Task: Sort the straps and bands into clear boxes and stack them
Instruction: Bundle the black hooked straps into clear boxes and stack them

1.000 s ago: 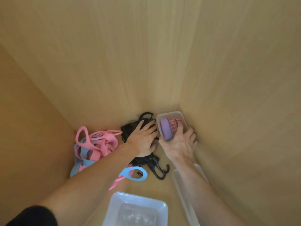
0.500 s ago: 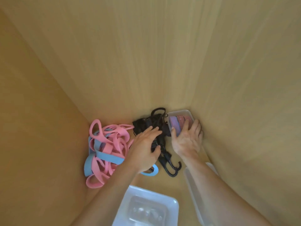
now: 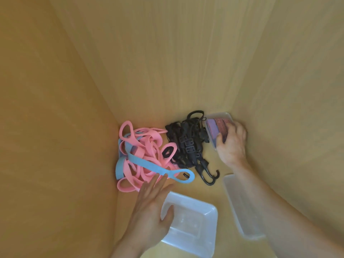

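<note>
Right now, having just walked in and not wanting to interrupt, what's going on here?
A person is sorting straps. The right hand holds a small clear box of purple and red bands in the back corner. The left hand, open, hovers by the pink and blue bands. Black hooked straps lie loose; an empty clear box waits nearby.

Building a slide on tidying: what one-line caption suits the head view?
Right hand grips a small clear plastic box of purple bands; flat left hand hovers beside tangled pink and blue straps.

Pale wooden cabinet walls [image 3: 167,62]
</note>
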Demonstrator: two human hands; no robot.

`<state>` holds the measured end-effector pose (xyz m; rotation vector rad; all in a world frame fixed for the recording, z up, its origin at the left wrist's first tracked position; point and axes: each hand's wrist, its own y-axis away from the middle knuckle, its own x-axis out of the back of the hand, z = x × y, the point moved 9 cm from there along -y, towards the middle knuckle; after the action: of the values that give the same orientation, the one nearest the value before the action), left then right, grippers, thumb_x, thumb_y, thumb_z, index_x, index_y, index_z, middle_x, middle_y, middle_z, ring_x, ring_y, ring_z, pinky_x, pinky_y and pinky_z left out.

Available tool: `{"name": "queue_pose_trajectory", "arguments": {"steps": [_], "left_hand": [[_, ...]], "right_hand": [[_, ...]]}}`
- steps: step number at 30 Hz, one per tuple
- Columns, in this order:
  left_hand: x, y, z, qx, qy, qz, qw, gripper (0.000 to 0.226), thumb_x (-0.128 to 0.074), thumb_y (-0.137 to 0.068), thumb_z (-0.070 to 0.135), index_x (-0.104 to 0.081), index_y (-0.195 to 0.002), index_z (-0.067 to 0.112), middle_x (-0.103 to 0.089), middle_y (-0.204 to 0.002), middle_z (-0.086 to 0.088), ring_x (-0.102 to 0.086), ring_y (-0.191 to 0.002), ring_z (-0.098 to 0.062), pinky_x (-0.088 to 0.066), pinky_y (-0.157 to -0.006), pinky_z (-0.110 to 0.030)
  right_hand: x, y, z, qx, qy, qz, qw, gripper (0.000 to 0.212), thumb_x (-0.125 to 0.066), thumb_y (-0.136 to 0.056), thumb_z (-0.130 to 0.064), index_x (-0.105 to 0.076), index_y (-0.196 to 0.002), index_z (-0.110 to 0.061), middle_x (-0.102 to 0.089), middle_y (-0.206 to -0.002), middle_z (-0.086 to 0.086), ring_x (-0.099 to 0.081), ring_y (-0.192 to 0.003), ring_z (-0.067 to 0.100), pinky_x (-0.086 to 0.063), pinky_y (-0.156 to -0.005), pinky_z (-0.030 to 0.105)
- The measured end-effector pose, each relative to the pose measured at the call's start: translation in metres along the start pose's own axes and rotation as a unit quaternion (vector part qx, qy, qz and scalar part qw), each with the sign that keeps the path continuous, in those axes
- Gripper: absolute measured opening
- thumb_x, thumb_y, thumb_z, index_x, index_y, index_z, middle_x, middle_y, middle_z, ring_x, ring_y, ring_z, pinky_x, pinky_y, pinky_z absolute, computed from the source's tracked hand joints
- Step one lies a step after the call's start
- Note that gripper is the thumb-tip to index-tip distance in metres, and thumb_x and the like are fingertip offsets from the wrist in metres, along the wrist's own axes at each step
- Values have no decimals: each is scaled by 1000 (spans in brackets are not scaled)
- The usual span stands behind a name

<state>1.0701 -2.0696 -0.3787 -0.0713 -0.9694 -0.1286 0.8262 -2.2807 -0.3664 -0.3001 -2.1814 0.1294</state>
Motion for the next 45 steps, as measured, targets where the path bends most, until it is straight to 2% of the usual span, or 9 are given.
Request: {"name": "queue_pose_trajectory", "arguments": {"steps": [3,7,12,15,26,29,35,42,45], "left_hand": [[-10,17,-11,18,1,-25,1000,63,-52,-97,39,-26,-154,41,-8,-163,25,5,-152,1,-7,-126,-34],[-12,37,-17,54,19,-14,998,66,-49,-94,39,-21,-154,44,-10,-157,30,-11,-148,5,-23,-120,-23],[-15,50,-19,84,66,14,994,68,-49,-91,33,-22,-152,44,-11,-150,36,-25,-137,10,-41,-102,-18],[-16,47,-20,80,84,17,993,66,-47,-90,33,-25,-152,41,-17,-149,30,-31,-135,7,-46,-98,-22],[-8,55,-20,121,88,47,988,62,-46,-94,31,-24,-152,39,-20,-152,25,-23,-142,6,-32,-112,-19],[-5,60,-22,139,83,51,985,62,-48,-96,30,-23,-152,42,-18,-153,27,-19,-143,8,-26,-114,-15],[11,58,-22,147,74,88,982,63,-59,-95,26,-33,-150,43,-20,-151,35,-15,-144,11,-24,-115,-20],[23,22,-3,145,58,126,980,45,-63,-91,17,-59,-134,31,-37,-144,23,-28,-139,1,-36,-113,-30],[24,10,6,127,48,130,982,41,-64,-89,14,-64,-126,32,-37,-135,31,-34,-133,2,-40,-109,-28]], "right_hand": [[16,53,-15,38,-73,0,997,26,-64,-86,-2,-67,-112,-4,-58,-122,11,-52,-118,32,-36,-107,32],[11,145,-34,67,-141,-114,981,24,-64,-85,4,-67,-99,-15,-59,-102,-7,-60,-98,20,-46,-88,31],[2,211,-26,40,-96,-168,980,30,-62,-92,-9,-62,-114,-28,-53,-111,-25,-54,-106,1,-37,-91,10],[-5,218,-21,43,-80,-190,978,37,-54,-96,-5,-58,-125,-27,-52,-116,-22,-49,-105,-4,-29,-93,1],[-26,201,-23,57,-92,-228,968,24,-53,-101,-24,-60,-123,-31,-52,-114,-34,-54,-102,0,-36,-85,12],[-27,194,-28,54,-102,-232,966,18,-50,-102,-31,-65,-111,-33,-61,-104,-31,-59,-98,2,-39,-80,13],[-13,134,-11,5,-133,-166,977,23,-57,-94,-10,-66,-98,-30,-65,-93,-14,-61,-83,2,-46,-72,16],[-59,121,-20,-17,-155,-334,929,17,-68,-93,-26,-65,-80,-36,-68,-77,-18,-62,-70,-1,-45,-66,18],[-66,126,-28,-9,-146,-338,930,24,-67,-95,-22,-63,-72,-29,-65,-68,-20,-57,-60,-3,-43,-60,19]]}}
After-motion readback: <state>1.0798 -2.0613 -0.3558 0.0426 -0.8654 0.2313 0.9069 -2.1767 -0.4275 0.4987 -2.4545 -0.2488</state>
